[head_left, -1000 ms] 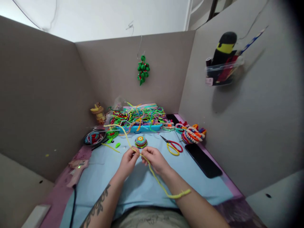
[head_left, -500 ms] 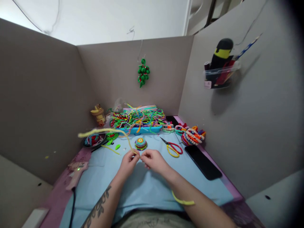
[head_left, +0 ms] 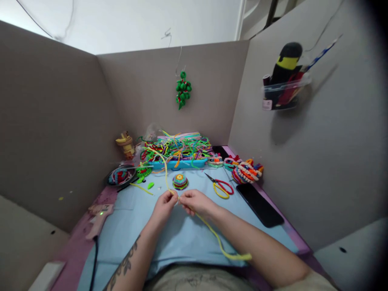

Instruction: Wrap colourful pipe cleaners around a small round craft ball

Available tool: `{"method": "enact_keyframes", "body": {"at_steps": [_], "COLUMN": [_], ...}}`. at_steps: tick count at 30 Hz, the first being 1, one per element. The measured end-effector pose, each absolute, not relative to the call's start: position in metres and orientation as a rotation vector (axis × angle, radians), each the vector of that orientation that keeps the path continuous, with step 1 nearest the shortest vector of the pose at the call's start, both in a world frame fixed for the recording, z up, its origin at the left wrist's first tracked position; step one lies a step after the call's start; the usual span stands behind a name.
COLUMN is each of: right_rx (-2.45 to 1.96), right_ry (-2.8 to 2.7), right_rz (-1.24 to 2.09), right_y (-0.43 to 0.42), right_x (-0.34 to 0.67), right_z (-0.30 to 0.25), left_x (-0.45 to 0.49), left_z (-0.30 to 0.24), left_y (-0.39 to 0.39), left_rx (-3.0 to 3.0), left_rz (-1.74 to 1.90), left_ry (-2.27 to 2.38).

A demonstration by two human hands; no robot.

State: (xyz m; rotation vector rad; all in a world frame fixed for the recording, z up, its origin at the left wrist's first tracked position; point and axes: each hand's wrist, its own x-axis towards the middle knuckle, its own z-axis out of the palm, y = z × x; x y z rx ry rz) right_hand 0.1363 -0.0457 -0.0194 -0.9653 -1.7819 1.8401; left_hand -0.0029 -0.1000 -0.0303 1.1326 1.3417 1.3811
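Note:
A long pale yellow pipe cleaner [head_left: 218, 240] runs through both hands. My left hand [head_left: 165, 205] pinches it near the middle, and one length rises in a curve above that hand toward the back. Just to the right, almost touching, my right hand [head_left: 197, 202] also grips it between thumb and fingers. From there the other length trails down over the cloth to my right forearm. The spot where the fingertips meet is too small to make out. Right behind the hands sits a small round striped piece [head_left: 180, 181] in rainbow colours.
Scissors [head_left: 218, 186] and a black phone [head_left: 259, 205] lie to the right, with finished colourful pieces [head_left: 245, 173] behind. A blue tray [head_left: 177, 164] heaped with pipe cleaners stands at the back. A pink glue gun [head_left: 99, 220] and a dark bowl [head_left: 121, 176] are at left; grey panels surround the table.
The pipe cleaner's upper length has swung from the left to more upright, reaching over toward the tray. Its lower length now shows below my right hand. Both hands stay almost in place.

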Motion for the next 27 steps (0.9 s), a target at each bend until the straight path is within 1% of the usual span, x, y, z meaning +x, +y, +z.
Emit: {"method": "enact_keyframes", "body": {"at_steps": [2,4,6,8,10,13,15,19,21,23,25,27], "right_rx": [-0.941,-0.876,-0.823,-0.812,-0.835,-0.853,-0.822,-0.613,-0.575,-0.618,-0.66,-0.674], "right_ry": [-1.381,-1.027,-0.824,-0.762,-0.853,-1.249,-1.615,-2.305,-2.483,-2.515,-2.454,-2.362], "right_rz": [2.368,2.654,2.784,2.784,2.618,2.122,1.696,0.674,0.324,0.185,0.205,0.292], "right_y": [-0.046,-0.047,-0.049,-0.055,-0.061,-0.068,-0.068,-0.062,-0.058,-0.055,-0.054,-0.055], "right_x": [0.137,0.137,0.136,0.133,0.131,0.131,0.134,0.145,0.149,0.153,0.156,0.158], "right_z": [-0.017,-0.016,-0.016,-0.017,-0.018,-0.015,-0.01,0.005,0.01,0.012,0.011,0.008], "left_x": [-0.005,-0.007,-0.008,-0.008,-0.007,-0.003,0.0,0.003,0.001,-0.002,-0.006,-0.008], "left_z": [-0.032,-0.033,-0.033,-0.033,-0.031,-0.026,-0.022,-0.015,-0.014,-0.012,-0.009,-0.006], "left_y": [-0.101,-0.103,-0.104,-0.105,-0.105,-0.107,-0.108,-0.109,-0.107,-0.106,-0.106,-0.107], "left_rx": [1.186,1.218,1.258,1.307,1.342,1.335,1.304,1.219,1.162,1.111,1.09,1.091], "left_rz": [1.389,1.416,1.442,1.464,1.477,1.496,1.51,1.49,1.492,1.537,1.592,1.618], "left_ry": [1.291,1.261,1.245,1.23,1.217,1.224,1.248,1.295,1.321,1.351,1.373,1.387]}}
